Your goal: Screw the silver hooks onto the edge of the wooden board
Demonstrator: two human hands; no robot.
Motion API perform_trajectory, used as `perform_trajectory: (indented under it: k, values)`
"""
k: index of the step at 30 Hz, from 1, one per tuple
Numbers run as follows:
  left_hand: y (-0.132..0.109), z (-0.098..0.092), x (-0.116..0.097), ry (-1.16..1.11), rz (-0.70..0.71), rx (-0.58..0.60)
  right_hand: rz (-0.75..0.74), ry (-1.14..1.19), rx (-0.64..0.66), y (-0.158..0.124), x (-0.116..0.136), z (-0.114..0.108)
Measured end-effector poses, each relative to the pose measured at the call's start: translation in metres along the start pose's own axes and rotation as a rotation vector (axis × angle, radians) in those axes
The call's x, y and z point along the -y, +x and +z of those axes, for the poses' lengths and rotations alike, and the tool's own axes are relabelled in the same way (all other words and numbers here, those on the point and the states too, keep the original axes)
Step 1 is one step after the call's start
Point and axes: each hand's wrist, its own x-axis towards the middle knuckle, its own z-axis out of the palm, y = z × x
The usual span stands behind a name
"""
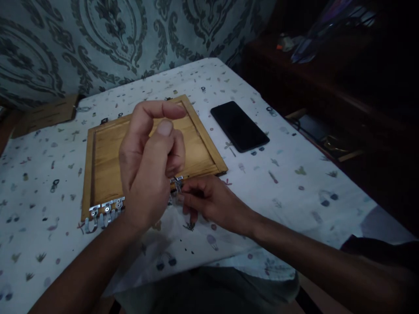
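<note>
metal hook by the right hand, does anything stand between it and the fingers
Nothing visible does. The fingers of the right hand are at the metal hook, though whether they touch it is unclear. The left hand, raised in front of the wooden panel, is off to the side, not between them.

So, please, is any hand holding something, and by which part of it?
The right hand seems to pinch a metal hook by its lower end; whether the left hand holds anything cannot be told.

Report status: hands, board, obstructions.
Left hand curled, hiding part of wooden board. Right hand at metal hook, near edge. Phone beside board, not obstructing.
</note>
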Motion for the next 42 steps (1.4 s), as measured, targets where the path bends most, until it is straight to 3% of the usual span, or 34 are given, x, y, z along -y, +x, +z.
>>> perform_trajectory:
  k: [4,12,17,24,29,42]
  values:
    - [0.009,0.0,0.006,0.014,0.018,0.025,0.011,-0.013,-0.009,0.0,0.001,0.0]
    - [0.013,-0.01,0.002,0.011,-0.057,0.211,-0.017,-0.046,0.0,0.0,0.0,0.0]
    - [0.014,-0.012,0.003,0.008,-0.063,0.237,-0.01,-0.064,-0.012,0.001,-0.001,-0.001]
    - [0.016,-0.009,-0.006,-0.109,-0.03,0.109,-0.034,-0.066,-0.007,0.001,0.001,-0.001]
    - [0.013,-0.008,-0.015,-0.083,-0.095,0.053,0.001,-0.088,-0.012,0.0,0.002,-0.001]
    - [0.008,-0.009,-0.005,-0.02,-0.061,0.089,-0.066,-0.118,-0.006,0.0,-0.001,-0.002]
